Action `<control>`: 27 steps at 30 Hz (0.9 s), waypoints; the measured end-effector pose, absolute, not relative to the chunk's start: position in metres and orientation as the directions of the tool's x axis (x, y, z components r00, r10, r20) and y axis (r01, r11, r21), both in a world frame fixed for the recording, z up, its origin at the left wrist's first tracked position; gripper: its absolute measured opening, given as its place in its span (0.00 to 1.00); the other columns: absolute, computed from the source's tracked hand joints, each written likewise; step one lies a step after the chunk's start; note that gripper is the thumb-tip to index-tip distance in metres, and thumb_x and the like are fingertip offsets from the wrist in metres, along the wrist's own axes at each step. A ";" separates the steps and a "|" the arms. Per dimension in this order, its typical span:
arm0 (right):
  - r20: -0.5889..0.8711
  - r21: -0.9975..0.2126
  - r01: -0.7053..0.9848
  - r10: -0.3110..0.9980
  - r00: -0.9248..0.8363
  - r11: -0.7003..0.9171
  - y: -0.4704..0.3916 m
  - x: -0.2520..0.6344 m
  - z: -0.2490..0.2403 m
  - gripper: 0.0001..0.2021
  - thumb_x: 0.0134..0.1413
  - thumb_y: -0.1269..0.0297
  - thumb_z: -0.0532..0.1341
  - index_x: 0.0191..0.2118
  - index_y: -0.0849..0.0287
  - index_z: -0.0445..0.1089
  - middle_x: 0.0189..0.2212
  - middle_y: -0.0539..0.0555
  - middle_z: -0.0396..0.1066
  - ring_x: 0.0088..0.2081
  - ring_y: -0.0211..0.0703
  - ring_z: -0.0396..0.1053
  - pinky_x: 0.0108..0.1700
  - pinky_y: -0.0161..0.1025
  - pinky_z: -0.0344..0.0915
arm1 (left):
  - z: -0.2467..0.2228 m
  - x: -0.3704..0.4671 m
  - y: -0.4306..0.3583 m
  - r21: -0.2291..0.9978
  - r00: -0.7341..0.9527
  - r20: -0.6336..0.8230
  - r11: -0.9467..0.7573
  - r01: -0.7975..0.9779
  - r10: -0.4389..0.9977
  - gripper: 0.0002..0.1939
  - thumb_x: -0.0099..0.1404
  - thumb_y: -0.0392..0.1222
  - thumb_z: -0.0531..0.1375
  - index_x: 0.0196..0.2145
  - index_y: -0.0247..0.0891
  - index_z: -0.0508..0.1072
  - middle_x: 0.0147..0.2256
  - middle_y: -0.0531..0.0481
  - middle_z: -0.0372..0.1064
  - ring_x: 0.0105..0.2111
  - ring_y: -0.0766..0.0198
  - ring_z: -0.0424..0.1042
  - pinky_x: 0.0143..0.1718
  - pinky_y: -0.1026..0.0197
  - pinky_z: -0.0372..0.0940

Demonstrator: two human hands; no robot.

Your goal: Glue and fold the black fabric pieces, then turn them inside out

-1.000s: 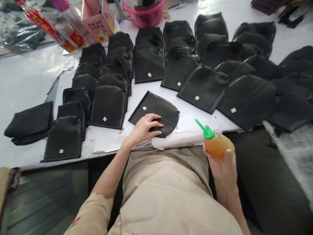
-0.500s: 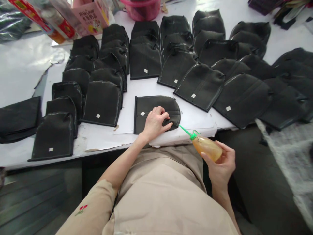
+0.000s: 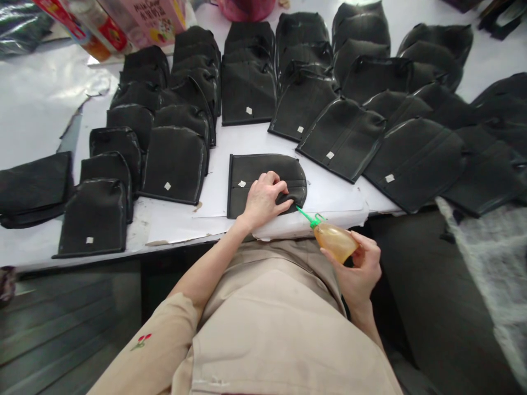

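Note:
A black leather-like piece with one straight edge and one rounded end lies on the white table in front of me. It carries a small pale sticker. My left hand rests on it with bent fingers, pinching the near edge by the rounded end. In my right hand is a squeeze bottle of amber liquid, tilted toward the piece. Its thin green nozzle points at the near edge, its tip close to my left fingertips. Whether liquid is coming out is too small to tell.
Overlapping rows of similar black pieces surround the work on the left, back and right. A folded black piece is at far left. A pink box and a pink tub stand behind. The table's front edge is near my waist.
My right hand has brought the bottle left, and its nozzle tip has shifted left along the near edge toward my left fingers. The left hand keeps its grip. The whole view has shifted slightly.

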State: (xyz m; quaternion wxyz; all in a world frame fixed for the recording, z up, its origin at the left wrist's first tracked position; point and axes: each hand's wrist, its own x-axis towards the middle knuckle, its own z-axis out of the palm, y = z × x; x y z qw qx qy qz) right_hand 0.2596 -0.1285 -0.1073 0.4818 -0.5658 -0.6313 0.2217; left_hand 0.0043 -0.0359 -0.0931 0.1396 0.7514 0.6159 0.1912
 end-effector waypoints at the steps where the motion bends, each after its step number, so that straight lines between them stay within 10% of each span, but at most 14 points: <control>1: 0.375 -0.804 0.526 0.923 0.090 0.276 -0.129 0.260 -0.107 0.31 0.44 0.57 0.77 0.52 0.57 0.67 0.46 0.59 0.71 0.47 0.54 0.73 0.43 0.49 0.76 | -0.093 0.004 -0.036 0.447 0.169 0.114 -0.202 0.871 0.979 0.09 0.62 0.47 0.65 0.37 0.41 0.74 0.45 0.45 0.65 0.47 0.52 0.65 0.47 0.51 0.62; 11: 0.527 -0.578 0.697 0.846 -0.078 0.424 -0.132 0.256 -0.084 0.29 0.48 0.62 0.75 0.55 0.56 0.67 0.46 0.60 0.72 0.47 0.52 0.73 0.47 0.49 0.74 | -0.094 0.007 -0.037 0.412 0.156 0.128 -0.196 0.890 0.979 0.10 0.62 0.48 0.66 0.38 0.41 0.74 0.44 0.45 0.65 0.46 0.53 0.65 0.46 0.53 0.63; 27: 0.492 -0.625 0.695 0.871 -0.002 0.355 -0.134 0.251 -0.085 0.31 0.44 0.60 0.77 0.54 0.58 0.68 0.46 0.59 0.72 0.46 0.53 0.73 0.46 0.48 0.74 | -0.096 0.006 -0.036 0.417 0.142 0.124 -0.181 0.891 0.982 0.11 0.63 0.50 0.66 0.39 0.42 0.74 0.45 0.46 0.65 0.46 0.54 0.66 0.45 0.54 0.64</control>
